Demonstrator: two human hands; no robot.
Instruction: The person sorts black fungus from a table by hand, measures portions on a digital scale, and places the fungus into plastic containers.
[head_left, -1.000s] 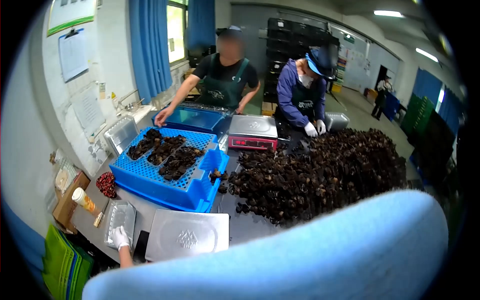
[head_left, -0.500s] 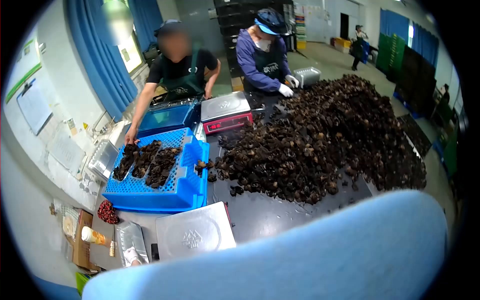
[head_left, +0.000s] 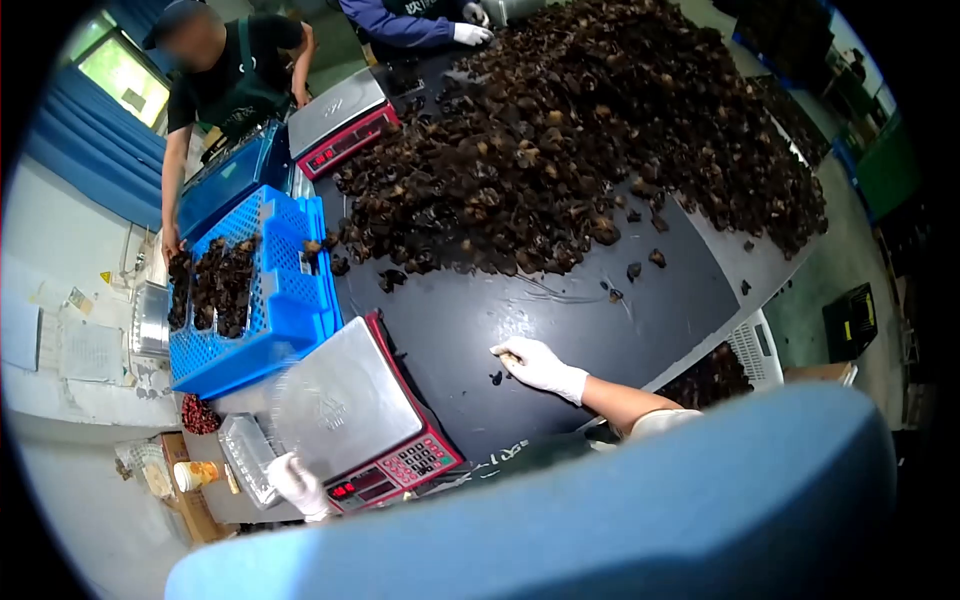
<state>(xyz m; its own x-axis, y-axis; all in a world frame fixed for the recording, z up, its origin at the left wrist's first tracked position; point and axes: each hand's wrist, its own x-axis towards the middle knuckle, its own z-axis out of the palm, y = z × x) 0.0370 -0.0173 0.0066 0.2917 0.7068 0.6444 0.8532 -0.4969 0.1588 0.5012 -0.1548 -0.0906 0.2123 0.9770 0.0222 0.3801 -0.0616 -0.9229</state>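
My left hand, in a white glove, is at the lower left beside the scale. Its fingers are closed at the edge of a clear plastic tray; blur hides the exact grip. A see-through smear lies over the scale's left edge. Over the dark tabletop, my gloved right hand has its fingers curled together around something small and brownish that I cannot make out. Beyond it rises a large heap of dark, crinkled mushrooms, like wood ear.
A blue crate at left bears filled trays; a co-worker's hand touches one. Another scale stands behind. A second co-worker's gloved hand is by the heap. A white basket stands right, a cup lower left.
My view has tilted down and turned right. My right hand has come into view over the table. My left hand has shifted from the tray's lower end toward the scale.
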